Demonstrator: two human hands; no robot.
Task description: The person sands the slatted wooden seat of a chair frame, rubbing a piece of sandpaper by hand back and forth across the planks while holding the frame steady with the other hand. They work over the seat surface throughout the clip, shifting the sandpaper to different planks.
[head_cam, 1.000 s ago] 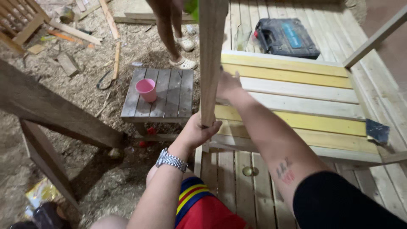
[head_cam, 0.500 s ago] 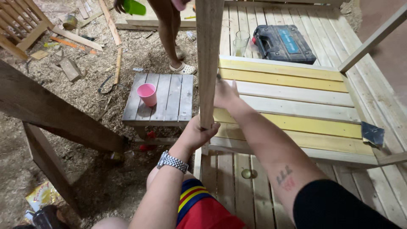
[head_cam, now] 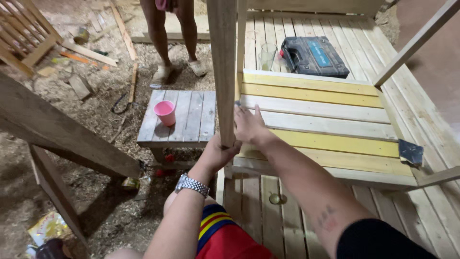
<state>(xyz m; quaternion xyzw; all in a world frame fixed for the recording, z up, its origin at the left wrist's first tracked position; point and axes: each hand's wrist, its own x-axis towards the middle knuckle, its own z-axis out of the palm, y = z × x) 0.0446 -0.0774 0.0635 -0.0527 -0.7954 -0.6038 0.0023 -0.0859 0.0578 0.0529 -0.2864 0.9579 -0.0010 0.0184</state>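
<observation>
Two hands of mine are on the same upright post (head_cam: pixel 224 72). My left hand (head_cam: pixel 218 154) is wrapped around its lower end, fingers curled about the wood, a metal watch (head_cam: pixel 191 185) on that wrist. My right hand (head_cam: pixel 249 125) lies just beside the post on its right, fingers stretched out flat and close together, palm down on the bench (head_cam: pixel 330 127); I cannot tell whether its fingertips touch the post itself.

The post stands vertical at the bench's front left corner and runs up out of view. The bench is slatted, its boards alternating yellow and pale bare wood. On its right end lies a small dark piece of sandpaper (head_cam: pixel 410 153). Behind the bench, on the plank deck (head_cam: pixel 258 211), a dark tool case (head_cam: pixel 314 56) with a blue panel sits next to a clear glass (head_cam: pixel 268 56).

Left of the post, down on the sawdust ground, is a small grey slatted table (head_cam: pixel 191 122) with a pink cup (head_cam: pixel 165 112) standing on it. Beyond the table another person's bare legs (head_cam: pixel 172 33) stand in sandals. A heavy slanted beam (head_cam: pixel 62 132) crosses the lower left, and loose wood scraps (head_cam: pixel 84 52) lie scattered on the ground farther back.
</observation>
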